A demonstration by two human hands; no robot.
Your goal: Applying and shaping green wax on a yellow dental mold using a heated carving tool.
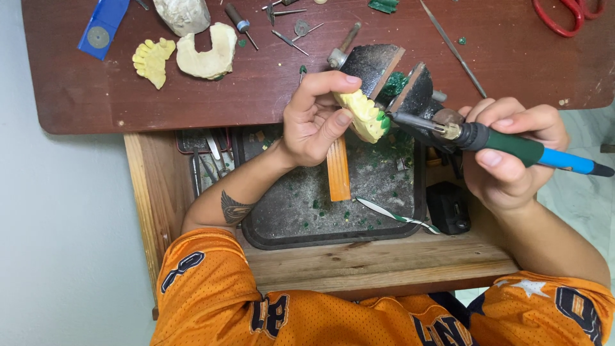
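In the middle of the frame the left hand (314,122) is gripping a yellow dental cast (362,114), thumb and fingers closed around it, and is holding it over the dark tray (307,224) in the open drawer. Green wax (383,122) is sitting on the teeth at the cast's right end. The right hand (512,154), at the right of the frame, is closed in a pen-like grip on a heated wax tool (512,146) with a green and blue handle, and its metal tip is pointing left and ending just beside the green wax; whether it is touching cannot be told.

By the look of it, the step in hand is the working of wax onto the model's teeth. The next move seems to be calling for a steady left grip and a light, short touch of the tip, so that the wax is shaped only where wanted.

Behind the cast a dark block holder with more green wax (396,83) is standing on the brown table (128,96). At the upper left two more casts (208,54) are lying near hand burs (241,24), and red scissors (564,19) are lying at the upper right.
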